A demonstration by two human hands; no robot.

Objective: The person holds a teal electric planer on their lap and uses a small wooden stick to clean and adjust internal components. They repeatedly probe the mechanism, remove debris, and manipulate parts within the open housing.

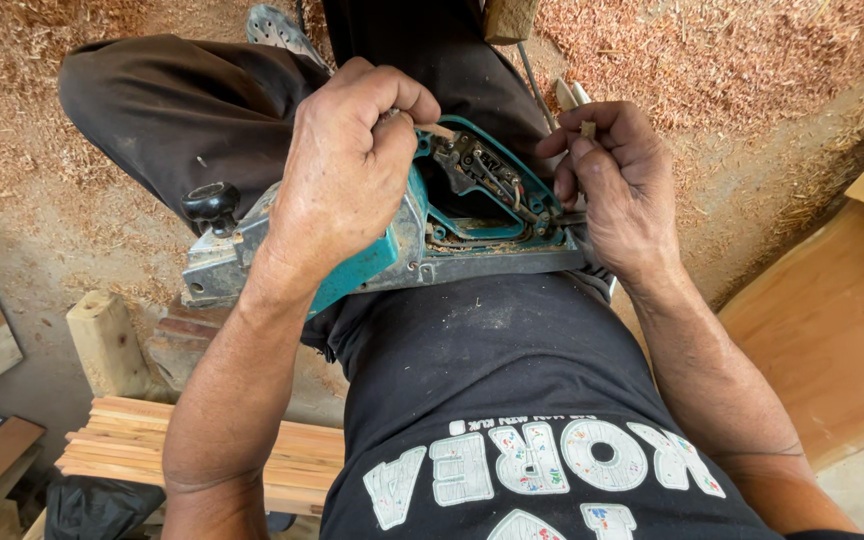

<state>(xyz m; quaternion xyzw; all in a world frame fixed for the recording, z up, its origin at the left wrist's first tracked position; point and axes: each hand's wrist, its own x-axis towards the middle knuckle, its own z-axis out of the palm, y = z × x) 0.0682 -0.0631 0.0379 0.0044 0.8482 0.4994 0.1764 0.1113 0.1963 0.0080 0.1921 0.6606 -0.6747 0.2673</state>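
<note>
Both hands (347,170) (617,175) grip planer (452,235).

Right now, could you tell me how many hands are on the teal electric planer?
2: the left hand grips its body from above; the right hand pinches a small piece at the planer's opened handle end.

A teal and grey electric hand planer (392,240) lies on its side across a seated person's lap, its long body running left to right. A round black knob (212,205) sticks up at its left end, beside the bare metal base. The handle housing on the right is open, showing a switch, wires and small metal parts (482,175) inside the teal shell. Fine sawdust clings to the casing.
</note>
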